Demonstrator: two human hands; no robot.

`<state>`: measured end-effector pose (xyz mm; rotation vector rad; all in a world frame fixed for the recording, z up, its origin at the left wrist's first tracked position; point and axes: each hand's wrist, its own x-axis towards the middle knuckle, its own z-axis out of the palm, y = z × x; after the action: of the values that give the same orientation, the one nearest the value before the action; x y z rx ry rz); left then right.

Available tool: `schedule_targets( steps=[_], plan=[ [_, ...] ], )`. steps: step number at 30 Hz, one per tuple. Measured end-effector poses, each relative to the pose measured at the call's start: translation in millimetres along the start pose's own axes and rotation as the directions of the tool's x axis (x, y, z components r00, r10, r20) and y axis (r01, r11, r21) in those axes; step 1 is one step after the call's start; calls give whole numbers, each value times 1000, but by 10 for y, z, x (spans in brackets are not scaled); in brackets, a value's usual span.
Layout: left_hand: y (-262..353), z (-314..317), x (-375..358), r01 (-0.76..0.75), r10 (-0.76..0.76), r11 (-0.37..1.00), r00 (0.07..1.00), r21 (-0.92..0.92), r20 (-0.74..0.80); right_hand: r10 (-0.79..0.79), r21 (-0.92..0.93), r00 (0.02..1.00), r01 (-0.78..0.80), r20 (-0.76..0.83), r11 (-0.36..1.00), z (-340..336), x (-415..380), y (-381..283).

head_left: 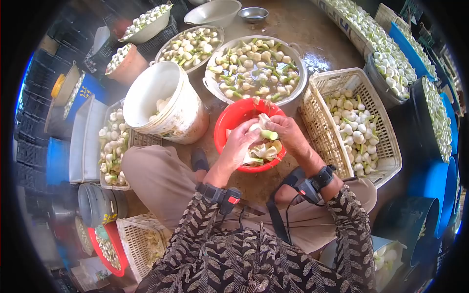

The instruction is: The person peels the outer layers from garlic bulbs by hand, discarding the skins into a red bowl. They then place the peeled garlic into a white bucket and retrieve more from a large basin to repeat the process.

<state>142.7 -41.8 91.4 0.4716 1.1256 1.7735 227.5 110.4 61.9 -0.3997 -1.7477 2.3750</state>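
Observation:
Over a red basin (223, 122) both hands meet around a pale garlic bulb (268, 135) with a short green stem. My left hand (239, 142) has its fingers closed around the bulb's side. The thumb and fingers of my right hand (287, 132) pinch at its outer skin near the stem. Loose peels (266, 151) lie in the basin below the hands. Parts of the bulb are hidden by my fingers.
A white bucket (190, 110) stands to the left. A wide metal basin (213, 87) of garlic in water sits ahead. On the right is a cream plastic crate (325, 136) of garlic bulbs. Crates and tubs of garlic line both sides.

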Motion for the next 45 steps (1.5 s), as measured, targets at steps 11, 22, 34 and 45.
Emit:
schedule_targets(
  steps=[11, 22, 34, 45],
  plan=[
    [-150, -360, 0, -153, -10, 800, 963, -580, -269, -223, -887, 963, 229, 148, 400, 8, 18, 324],
    [-158, 49, -89, -118, 158, 979, 954, 166, -253, -286, -464, 958, 251, -6, 850, 226, -49, -248],
    [-171, -25, 70, -141, 299, 854, 921, 501, -249, -189, -250, 934, 113, -304, 962, 167, -69, -259],
    [-304, -415, 373, -150, 323, 814, 920, 561, -223, -93, 24, 919, 110, -384, 994, -29, -7, -226]
  ],
)
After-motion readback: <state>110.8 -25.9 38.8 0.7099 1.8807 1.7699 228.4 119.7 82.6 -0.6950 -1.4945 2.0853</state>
